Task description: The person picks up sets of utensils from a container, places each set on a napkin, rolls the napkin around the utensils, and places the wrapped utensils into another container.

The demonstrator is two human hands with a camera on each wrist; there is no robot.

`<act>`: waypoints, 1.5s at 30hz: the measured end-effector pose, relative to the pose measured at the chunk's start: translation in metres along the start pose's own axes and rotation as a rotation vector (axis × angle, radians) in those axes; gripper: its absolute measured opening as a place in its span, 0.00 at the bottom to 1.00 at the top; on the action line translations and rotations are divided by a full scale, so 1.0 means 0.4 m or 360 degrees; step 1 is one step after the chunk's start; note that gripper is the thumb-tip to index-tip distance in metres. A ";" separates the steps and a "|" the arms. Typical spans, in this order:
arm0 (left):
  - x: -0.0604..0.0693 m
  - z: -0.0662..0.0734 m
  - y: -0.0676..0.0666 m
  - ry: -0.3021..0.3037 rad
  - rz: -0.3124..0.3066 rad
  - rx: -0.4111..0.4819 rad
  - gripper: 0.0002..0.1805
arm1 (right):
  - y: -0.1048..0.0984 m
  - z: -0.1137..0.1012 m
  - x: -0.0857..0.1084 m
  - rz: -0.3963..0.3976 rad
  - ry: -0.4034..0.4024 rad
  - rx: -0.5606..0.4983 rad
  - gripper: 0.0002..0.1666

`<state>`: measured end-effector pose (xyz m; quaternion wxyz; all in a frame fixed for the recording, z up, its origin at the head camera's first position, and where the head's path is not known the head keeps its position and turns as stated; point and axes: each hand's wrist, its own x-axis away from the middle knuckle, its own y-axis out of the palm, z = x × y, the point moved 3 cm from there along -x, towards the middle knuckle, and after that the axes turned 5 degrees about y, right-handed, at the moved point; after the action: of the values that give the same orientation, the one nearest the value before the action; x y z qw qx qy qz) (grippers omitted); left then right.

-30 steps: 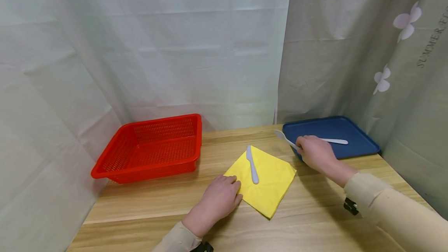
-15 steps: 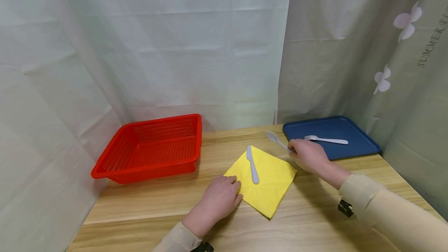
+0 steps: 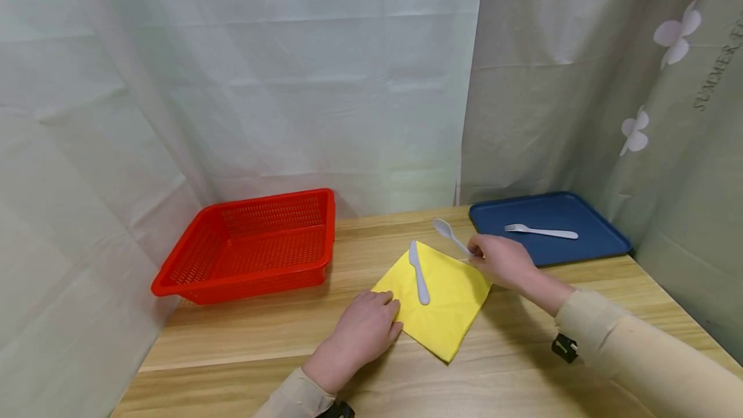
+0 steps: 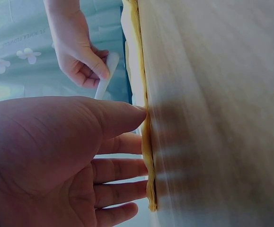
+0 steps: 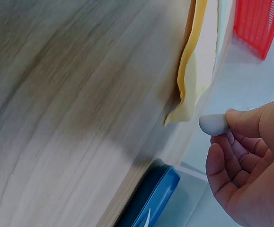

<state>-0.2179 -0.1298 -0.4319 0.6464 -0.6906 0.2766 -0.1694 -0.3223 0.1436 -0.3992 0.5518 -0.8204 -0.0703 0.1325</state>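
Observation:
A yellow napkin (image 3: pixel 449 315) lies folded on the table, with a white knife (image 3: pixel 420 279) on it. My left hand (image 3: pixel 362 331) rests at the napkin's left edge; in the left wrist view its fingers lie nearly straight against the yellow edge (image 4: pixel 147 142). Pinched by its handle in my right hand (image 3: pixel 504 262) is a white spoon (image 3: pixel 444 229), held above the napkin's upper right side, bowl pointing to the upper left. The right wrist view shows the spoon's handle end (image 5: pixel 214 124) between thumb and forefinger.
On the right, a blue tray (image 3: pixel 557 208) holds a white fork (image 3: pixel 545 232). A red perforated basket (image 3: pixel 261 279) stands at the back left. Hanging sheets (image 3: pixel 325 95) surround the wooden table (image 3: pixel 244 347).
My right hand has moved left from the tray with the spoon, which now reaches over the napkin's upper corner area. The fork on the tray is fully uncovered. My left hand has stayed put.

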 end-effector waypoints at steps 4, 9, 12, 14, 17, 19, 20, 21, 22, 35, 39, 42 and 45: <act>0.000 0.000 0.001 -0.0002 -0.0007 0.0002 0.14 | 0.007 -0.008 -0.003 -0.0010 -0.0010 -0.0030 0.06; 0.000 0.000 -0.001 -0.0004 -0.0010 0.0004 0.14 | 0.015 -0.019 -0.004 -0.0032 -0.0015 -0.0073 0.06; 0.000 0.000 -0.003 -0.0003 -0.0007 0.0003 0.14 | 0.020 -0.025 -0.006 -0.0065 0.0013 -0.0131 0.07; 0.001 0.000 -0.004 0.0000 0.0000 0.0001 0.13 | 0.024 -0.029 -0.007 -0.0092 0.0035 -0.0172 0.08; 0.002 0.001 -0.004 0.0008 0.0016 -0.0007 0.13 | 0.029 -0.033 -0.007 -0.0122 0.0050 -0.0213 0.08; 0.002 0.001 -0.005 0.0011 0.0028 -0.0012 0.13 | 0.032 -0.036 -0.007 -0.0137 0.0052 -0.0241 0.09; 0.002 0.001 -0.005 0.0012 0.0032 -0.0014 0.12 | 0.033 -0.037 -0.007 -0.0143 0.0054 -0.0258 0.10; 0.002 0.001 -0.005 0.0013 0.0034 -0.0015 0.12 | 0.034 -0.039 -0.006 -0.0149 0.0050 -0.0276 0.10; 0.002 0.001 -0.005 0.0013 0.0035 -0.0017 0.12 | 0.035 -0.040 -0.005 -0.0156 0.0049 -0.0295 0.11; 0.002 0.002 -0.003 0.0001 0.0006 -0.0027 0.13 | 0.050 -0.066 -0.002 -0.0161 -0.0002 -0.0312 0.10; 0.001 0.001 -0.002 -0.0004 0.0001 -0.0021 0.13 | 0.057 -0.076 -0.001 -0.0167 -0.0026 -0.0313 0.09; 0.001 0.000 -0.002 -0.0005 -0.0009 -0.0011 0.14 | 0.063 -0.083 0.001 -0.0163 -0.0054 -0.0316 0.09; 0.001 0.001 -0.002 -0.0006 -0.0017 -0.0004 0.14 | 0.072 -0.086 0.003 -0.0163 -0.0067 -0.0323 0.10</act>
<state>-0.2174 -0.1298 -0.4310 0.6451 -0.6932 0.2720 -0.1713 -0.3119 0.1026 -0.4136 0.4703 -0.8644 -0.1369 0.1135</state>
